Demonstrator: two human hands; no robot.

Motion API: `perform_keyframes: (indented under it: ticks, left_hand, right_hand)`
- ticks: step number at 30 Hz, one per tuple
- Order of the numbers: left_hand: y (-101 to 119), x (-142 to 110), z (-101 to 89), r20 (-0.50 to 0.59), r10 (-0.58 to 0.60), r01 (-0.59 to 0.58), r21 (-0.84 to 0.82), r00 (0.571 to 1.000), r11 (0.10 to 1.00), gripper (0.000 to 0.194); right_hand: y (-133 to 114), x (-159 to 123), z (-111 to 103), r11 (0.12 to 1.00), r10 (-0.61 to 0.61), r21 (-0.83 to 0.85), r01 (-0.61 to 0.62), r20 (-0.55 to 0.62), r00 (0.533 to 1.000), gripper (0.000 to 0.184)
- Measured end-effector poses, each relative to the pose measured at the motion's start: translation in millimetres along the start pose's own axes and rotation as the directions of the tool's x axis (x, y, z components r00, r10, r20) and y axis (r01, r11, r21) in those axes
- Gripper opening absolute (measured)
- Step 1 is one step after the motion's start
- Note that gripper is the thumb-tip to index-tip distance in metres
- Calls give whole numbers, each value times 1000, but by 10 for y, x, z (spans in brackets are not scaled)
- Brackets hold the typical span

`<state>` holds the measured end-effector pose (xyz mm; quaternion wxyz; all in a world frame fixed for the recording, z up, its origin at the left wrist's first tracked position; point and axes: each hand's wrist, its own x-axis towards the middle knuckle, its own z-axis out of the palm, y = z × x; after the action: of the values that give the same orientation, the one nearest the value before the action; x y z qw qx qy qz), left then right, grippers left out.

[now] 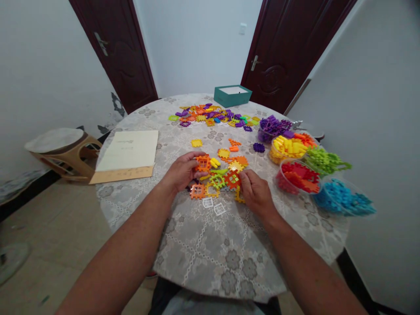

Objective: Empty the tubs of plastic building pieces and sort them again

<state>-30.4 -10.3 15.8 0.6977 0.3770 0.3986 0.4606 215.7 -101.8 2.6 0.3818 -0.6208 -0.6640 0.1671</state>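
Observation:
My left hand is curled around an orange square window-shaped building piece and holds it just above the table. My right hand is closed, its fingertips pinching the edge of a red square piece. Between the hands lies a small cluster of interlocking plastic pieces: a lime green one, a yellow one, an orange one. Two clear window pieces lie nearer me on the patterned tablecloth.
Clear tubs at the right hold purple, yellow, green, red and blue pieces. A loose pile of mixed pieces and a teal box sit farther back. A paper booklet lies at the left; a stool stands beyond.

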Motion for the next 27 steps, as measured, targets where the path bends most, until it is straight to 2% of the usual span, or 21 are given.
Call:
perform_keyframes:
  ticks: [4, 7, 10, 12, 15, 19, 22, 25, 27]
  left_hand:
    - [-86, -46, 112, 42, -45, 43, 33, 998, 999, 34]
    - [-120, -83, 176, 57, -81, 79, 47, 995, 996, 31]
    - [-128, -124, 223, 147, -114, 112, 19, 983, 993, 27]
    - [-137, -145, 247, 207, -114, 116, 4, 972, 993, 29]
    - [-174, -155, 272, 225, -90, 94, -8, 970, 996, 37]
    - [-208, -135, 271, 178, -49, 44, 30, 983, 999, 42]
    - [-140, -88, 199, 106, 0, -3, 25, 994, 1000, 44]
    - [8, 6, 10, -20, 142, -143, -71, 990, 987, 46]
    - [99, 97, -172, -157, 242, -262, -119, 957, 958, 45]
  right_hand:
    - [-81, -45, 52, 995, 15, 102, -8, -67, 998, 35]
    - [-103, -55, 105, 993, -80, 76, 87, -89, 993, 30]
    - [-102, -49, 159, 983, -173, 37, 177, -105, 979, 26]
    - [-103, -42, 189, 976, -215, 0, 216, -97, 972, 25]
    - [-113, -31, 227, 959, -277, -66, 275, -19, 961, 28]
    - [-119, -22, 265, 919, -371, -98, 382, 120, 921, 36]
    - [-93, -23, 274, 912, -394, -67, 405, 140, 909, 43]
    - [-55, -38, 273, 926, -369, -44, 375, 101, 924, 38]
    - [-63, -52, 282, 924, -373, -45, 379, 103, 922, 31]
